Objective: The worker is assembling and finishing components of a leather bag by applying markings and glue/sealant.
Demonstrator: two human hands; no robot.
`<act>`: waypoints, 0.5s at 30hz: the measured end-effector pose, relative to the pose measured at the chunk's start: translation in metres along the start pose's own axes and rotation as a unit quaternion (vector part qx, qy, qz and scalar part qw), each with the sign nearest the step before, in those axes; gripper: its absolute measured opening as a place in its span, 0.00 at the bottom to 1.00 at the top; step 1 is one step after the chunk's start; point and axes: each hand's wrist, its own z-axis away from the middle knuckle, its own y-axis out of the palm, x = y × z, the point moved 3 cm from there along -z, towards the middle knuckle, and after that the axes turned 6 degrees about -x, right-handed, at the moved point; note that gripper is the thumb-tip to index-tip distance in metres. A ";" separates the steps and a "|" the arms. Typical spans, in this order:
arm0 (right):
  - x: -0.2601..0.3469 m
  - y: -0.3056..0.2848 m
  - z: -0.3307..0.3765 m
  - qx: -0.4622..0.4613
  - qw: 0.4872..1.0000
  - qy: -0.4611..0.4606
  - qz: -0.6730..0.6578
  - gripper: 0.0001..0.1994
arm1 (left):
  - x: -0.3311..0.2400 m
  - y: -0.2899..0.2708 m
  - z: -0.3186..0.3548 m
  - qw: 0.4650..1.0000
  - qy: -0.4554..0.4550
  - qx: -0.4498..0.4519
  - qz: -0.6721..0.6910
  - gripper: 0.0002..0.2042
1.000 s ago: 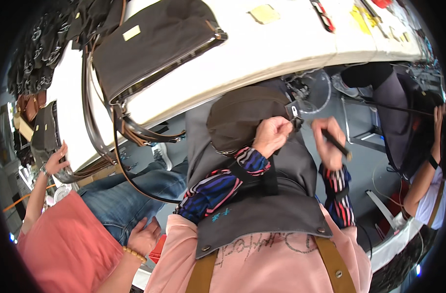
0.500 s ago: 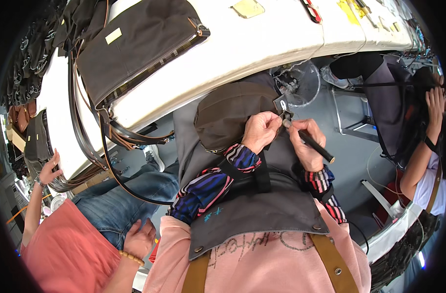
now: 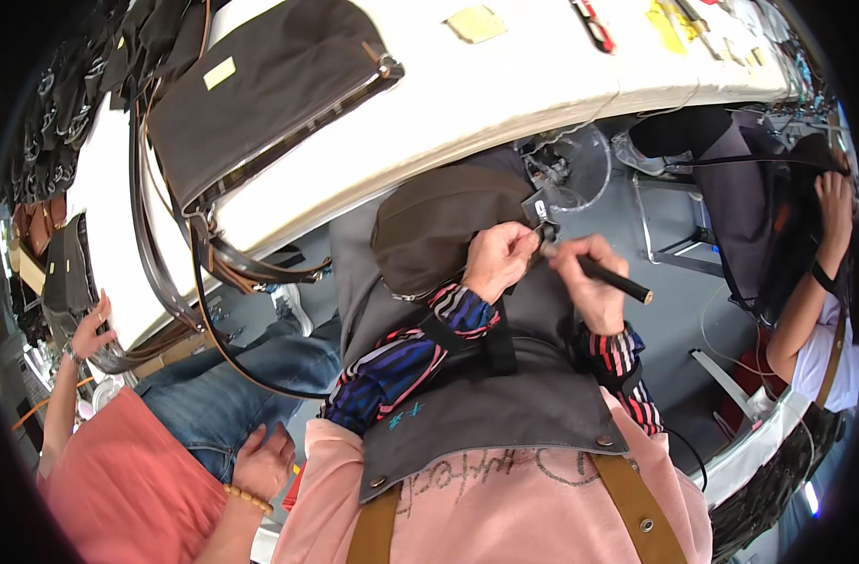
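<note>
A dark brown fabric bag (image 3: 448, 221) rests on my lap, against the table edge. My left hand (image 3: 497, 261) is closed in a pinch on a small dark strap end at the bag's right side, beside a tag with a light mark (image 3: 540, 209). My right hand (image 3: 589, 282) grips a slim black-handled tool (image 3: 622, 281), its brass-coloured butt pointing right. The working end lies close to my left fingertips, but its shape is too blurred to make out.
On the white table (image 3: 467, 85) lie a dark zippered bag (image 3: 270, 80) and red-handled cutters (image 3: 594, 26). Leather straps (image 3: 157, 244) hang over its left edge. A clear plastic bin (image 3: 589, 174) stands beyond my hands. Co-workers sit at left (image 3: 138, 470) and right (image 3: 824, 329).
My right hand has moved slightly with the tool, whose working end now sits a little farther from my left fingertips. My left hand keeps its pinch in nearly the same place.
</note>
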 end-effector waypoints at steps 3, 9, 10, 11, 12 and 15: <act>-0.010 0.006 0.015 0.006 0.999 -0.037 0.023 0.04 | -0.002 0.001 0.004 1.000 0.002 -0.001 -0.022 0.07; -0.005 0.002 -0.010 0.002 0.998 -0.049 0.048 0.02 | -0.004 0.007 -0.006 1.000 -0.006 0.008 0.012 0.07; -0.011 0.001 0.000 0.014 0.999 0.023 0.021 0.03 | -0.004 0.005 -0.007 1.000 -0.005 0.007 0.013 0.07; -0.008 0.005 0.004 0.064 0.997 -0.019 0.042 0.03 | -0.004 0.001 -0.006 1.000 0.007 -0.004 -0.005 0.07; -0.004 0.009 0.009 0.111 0.990 -0.057 0.065 0.04 | -0.002 -0.001 -0.005 1.000 0.018 -0.010 -0.023 0.07; 0.013 -0.010 -0.010 0.094 0.995 0.012 -0.012 0.03 | -0.006 0.002 -0.009 1.000 0.016 0.004 0.008 0.08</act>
